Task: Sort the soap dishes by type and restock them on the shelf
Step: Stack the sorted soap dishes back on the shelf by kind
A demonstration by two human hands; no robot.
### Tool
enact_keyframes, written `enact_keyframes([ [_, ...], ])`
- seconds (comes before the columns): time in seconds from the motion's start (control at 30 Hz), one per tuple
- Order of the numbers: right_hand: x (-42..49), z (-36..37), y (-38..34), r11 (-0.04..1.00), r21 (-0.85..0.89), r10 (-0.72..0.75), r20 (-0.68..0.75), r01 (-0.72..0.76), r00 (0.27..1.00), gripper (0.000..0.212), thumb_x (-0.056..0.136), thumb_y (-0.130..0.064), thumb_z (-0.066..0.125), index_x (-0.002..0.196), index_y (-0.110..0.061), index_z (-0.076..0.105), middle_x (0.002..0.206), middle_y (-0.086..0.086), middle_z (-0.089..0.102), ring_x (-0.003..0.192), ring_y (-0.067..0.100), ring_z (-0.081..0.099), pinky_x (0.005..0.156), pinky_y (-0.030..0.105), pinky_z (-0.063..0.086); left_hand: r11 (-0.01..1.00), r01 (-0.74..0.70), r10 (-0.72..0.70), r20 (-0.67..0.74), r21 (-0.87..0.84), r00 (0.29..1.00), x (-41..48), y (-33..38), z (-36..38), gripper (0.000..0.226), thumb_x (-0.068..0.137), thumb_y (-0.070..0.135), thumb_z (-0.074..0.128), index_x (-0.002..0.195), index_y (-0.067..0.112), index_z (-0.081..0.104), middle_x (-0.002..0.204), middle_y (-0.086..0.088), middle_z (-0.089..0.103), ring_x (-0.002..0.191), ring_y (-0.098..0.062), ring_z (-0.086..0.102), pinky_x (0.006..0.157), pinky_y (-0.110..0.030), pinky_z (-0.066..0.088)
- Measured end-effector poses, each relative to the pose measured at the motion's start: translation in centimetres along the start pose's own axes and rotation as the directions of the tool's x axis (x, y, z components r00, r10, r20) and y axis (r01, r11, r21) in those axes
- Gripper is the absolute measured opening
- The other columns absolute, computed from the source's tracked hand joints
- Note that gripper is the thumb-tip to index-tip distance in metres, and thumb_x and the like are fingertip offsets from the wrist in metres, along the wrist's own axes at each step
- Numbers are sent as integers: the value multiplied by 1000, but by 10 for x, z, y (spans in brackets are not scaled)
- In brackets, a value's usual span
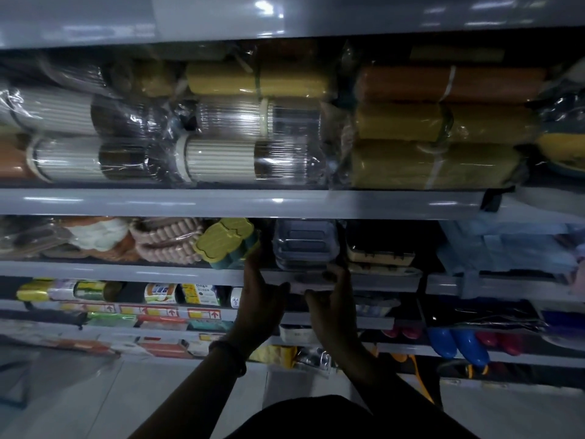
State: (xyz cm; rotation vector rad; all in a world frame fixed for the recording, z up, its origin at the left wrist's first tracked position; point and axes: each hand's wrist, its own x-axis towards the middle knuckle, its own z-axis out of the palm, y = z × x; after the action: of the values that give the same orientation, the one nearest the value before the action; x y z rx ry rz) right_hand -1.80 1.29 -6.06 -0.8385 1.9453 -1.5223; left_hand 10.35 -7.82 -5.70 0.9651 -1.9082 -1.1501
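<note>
I am facing a tall shelf rack (221, 202) that fills the view from 9 to 3 o'clock. Its biggest load is on the upper level at 12 o'clock: rolled mats (443, 122) in clear wrap, lying on their sides, with mustard and orange ones toward 2 o'clock and pale ribbed ones toward 10 o'clock.

Below them, across the middle, is the soap dish shelf (126, 270). Four kinds sit on it side by side. At 9 o'clock are the pink ribbed soap dishes (167, 242), stacked two high. Just beside them, toward the centre, are the yellow-green soap dishes (228, 242), tilted on edge. At the centre is a stack of clear grey soap dishes (304, 245). At its 3 o'clock are the black-and-cream soap dishes (380, 251).

Further down, at 8 o'clock, a row of bag rolls (95, 291) lies behind red arrow labels. At 4 o'clock are some blue bottles (468, 343).

My left hand (262, 296) reaches up at 6 o'clock of the yellow-green stack. Its fingers are straight and touch the stack's lower right side, and the thumb is spread wide. My right hand (332, 302) is at 6 o'clock of the clear grey stack, with its fingertips at the stack's base by the shelf lip. It is too dark to tell whether they grip anything. A dark wristband (228, 353) circles my left wrist.
</note>
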Motion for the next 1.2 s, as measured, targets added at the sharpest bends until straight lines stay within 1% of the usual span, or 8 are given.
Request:
enact_keyframes([
  [0.13, 1, 28, -3, 996, -75, 57, 6, -56, 998, 33, 88, -23, 70, 118, -28, 56, 116, 2, 63, 105, 23, 63, 79, 25, 51, 991, 34, -20, -106, 131, 994, -26, -13, -25, 53, 95, 0, 73, 133, 19, 43, 126, 7, 52, 105, -17, 66, 78, -12, 56],
  [0.27, -1, 67, -16, 992, -121, 38, 123, -23, 992, 23, 90, -18, 69, 105, -31, 58, 109, -4, 65, 102, 18, 62, 85, 40, 54, 977, 62, -47, -79, 202, 996, -39, -38, -59, 55, 90, -5, 76, 136, 7, 48, 123, -5, 52, 105, 1, 60, 76, -9, 52],
  [0.47, 9, 110, -51, 996, -23, 86, 239, -83, 967, 60, 95, -29, 73, 146, -37, 42, 121, -13, 60, 89, -1, 67, 66, 24, 59, 940, 52, -60, 14, 336, 998, -33, -51, -109, 71, 92, 0, 77, 148, 14, 35, 142, -22, 39, 100, -28, 68, 72, -14, 55],
  [0.63, 27, 134, -61, 993, -99, 81, 242, -58, 967, 82, 83, -32, 78, 154, -30, 37, 133, -1, 61, 113, 21, 64, 94, 52, 58, 947, 62, -97, 98, 314, 990, -26, -40, -121, 77, 93, 1, 76, 155, 0, 31, 151, -19, 31, 125, -16, 47, 90, 4, 42],
  [0.77, 34, 130, -75, 990, -73, 134, 271, -118, 953, 59, 88, -5, 71, 135, -28, 44, 100, -10, 60, 83, 6, 59, 87, 46, 60, 972, 96, -120, 104, 215, 987, -17, -30, -113, 81, 95, 13, 77, 156, 5, 24, 148, -14, 31, 117, -32, 64, 85, -1, 49],
  [0.9, 39, 130, -72, 989, -37, 151, 313, -146, 938, 74, 85, 0, 71, 150, -20, 42, 106, -8, 61, 84, 5, 61, 70, 29, 60, 970, 201, -213, 79, 139, 974, -15, -19, -114, 79, 95, 9, 76, 155, 7, 25, 142, -2, 30, 102, -15, 63, 81, -5, 52],
  [1.0, 37, 125, -67, 984, 20, 162, 319, -177, 934, 68, 90, -3, 70, 150, -18, 43, 103, -8, 61, 82, 5, 62, 59, 19, 53, 961, 234, -244, 58, 146, 968, -14, -16, -115, 82, 91, 10, 80, 154, 11, 27, 148, -10, 35, 110, -26, 65, 89, -33, 64],
  [1.2, 46, 119, -71, 981, 81, 141, 345, -179, 928, 66, 88, -7, 71, 144, -31, 44, 109, -5, 64, 91, 9, 62, 85, 42, 61, 959, 270, -269, -17, 85, 963, -12, 3, -109, 88, 77, 59, 79, 147, 26, 37, 137, -11, 53, 116, -36, 64, 85, -53, 65],
])
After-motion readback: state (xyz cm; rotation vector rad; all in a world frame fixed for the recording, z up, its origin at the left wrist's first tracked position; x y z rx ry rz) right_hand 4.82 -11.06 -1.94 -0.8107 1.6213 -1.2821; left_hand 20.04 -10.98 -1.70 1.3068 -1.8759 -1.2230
